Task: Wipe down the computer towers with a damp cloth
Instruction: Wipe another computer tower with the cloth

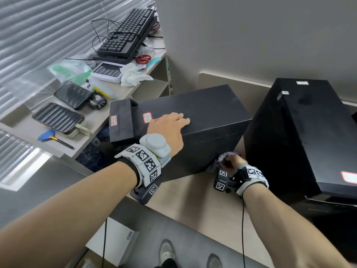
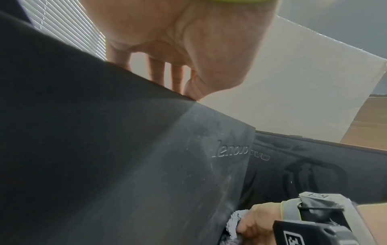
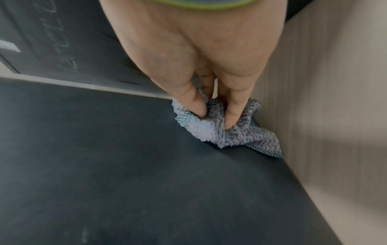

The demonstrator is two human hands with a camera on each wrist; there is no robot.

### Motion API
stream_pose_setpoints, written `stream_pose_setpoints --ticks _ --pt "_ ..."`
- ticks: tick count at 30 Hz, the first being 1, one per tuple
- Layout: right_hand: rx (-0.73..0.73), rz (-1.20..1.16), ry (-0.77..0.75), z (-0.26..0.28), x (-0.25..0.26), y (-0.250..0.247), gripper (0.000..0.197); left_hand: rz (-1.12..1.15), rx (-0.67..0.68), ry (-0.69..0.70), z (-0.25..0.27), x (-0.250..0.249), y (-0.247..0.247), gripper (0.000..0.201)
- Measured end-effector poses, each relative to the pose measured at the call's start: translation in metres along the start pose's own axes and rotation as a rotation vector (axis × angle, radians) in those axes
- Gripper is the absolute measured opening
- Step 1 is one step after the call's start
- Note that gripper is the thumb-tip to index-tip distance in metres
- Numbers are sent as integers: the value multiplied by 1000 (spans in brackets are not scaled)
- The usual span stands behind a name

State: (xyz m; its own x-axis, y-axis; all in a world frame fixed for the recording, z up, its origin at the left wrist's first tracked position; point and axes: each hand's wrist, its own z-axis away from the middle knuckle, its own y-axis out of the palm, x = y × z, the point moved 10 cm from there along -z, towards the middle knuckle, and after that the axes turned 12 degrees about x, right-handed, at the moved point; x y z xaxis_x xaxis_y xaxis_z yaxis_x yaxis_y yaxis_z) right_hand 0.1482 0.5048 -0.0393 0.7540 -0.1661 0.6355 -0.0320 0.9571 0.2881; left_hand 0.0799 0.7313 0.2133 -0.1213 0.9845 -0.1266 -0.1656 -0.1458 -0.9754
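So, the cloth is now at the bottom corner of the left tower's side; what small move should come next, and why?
Probably drag the cloth upward along that side panel: the right hand grips it low by the desk, dusty streaks remain higher on the left tower, and the left hand rests on top.

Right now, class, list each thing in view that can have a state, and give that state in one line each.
Left tower: upright on the desk, dusty side panel.
Right tower: upright, apart from the left tower, untouched.
Cloth: bunched, pressed on the left tower's lower corner.
Right hand: fingers pinch the cloth.
Left hand: flat on the left tower's top.
Scissors: closed, on the shelf.
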Motion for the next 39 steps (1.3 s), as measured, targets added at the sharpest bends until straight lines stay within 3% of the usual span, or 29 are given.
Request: stream_pose_setpoints --ticks 4,7,11,14,17,20,24,27,30,32,35,37,39 --pt "67 19 -24 12 6 22 17 0 -29 15 3 -1 -1 51" --pt "118 -87 -141 30 35 45 15 7 -54 15 4 -1 -3 51" --pt "19 -170 -190 34 54 27 17 -1 -52 18 2 -1 -2 51" --pt "-28 -91 -93 22 25 14 16 -3 -50 19 3 -1 -2 51" --pt "55 24 10 9 -17 39 19 -18 -51 20 4 -1 1 51" --pt "142 58 15 18 -31 74 17 -4 -51 19 3 1 1 51" --pt "166 -175 -193 57 29 82 17 -18 -47 28 2 0 0 50" --pt "138 -132 -396 96 93 67 25 -7 -50 32 1 -2 -5 50" --pt "43 103 -613 132 136 57 25 -1 -33 26 3 -2 -6 50" --pt "-77 447 -783 155 162 60 9 -12 -13 20 3 -1 -2 50" --pt "-340 1054 -1006 185 195 83 22 -20 1 22 5 -1 -1 51" --pt "-362 1365 -1033 181 197 113 33 -13 6 14 5 -1 -2 52" --pt "-341 1661 -969 168 177 139 37 -12 12 8 5 -1 -1 52"
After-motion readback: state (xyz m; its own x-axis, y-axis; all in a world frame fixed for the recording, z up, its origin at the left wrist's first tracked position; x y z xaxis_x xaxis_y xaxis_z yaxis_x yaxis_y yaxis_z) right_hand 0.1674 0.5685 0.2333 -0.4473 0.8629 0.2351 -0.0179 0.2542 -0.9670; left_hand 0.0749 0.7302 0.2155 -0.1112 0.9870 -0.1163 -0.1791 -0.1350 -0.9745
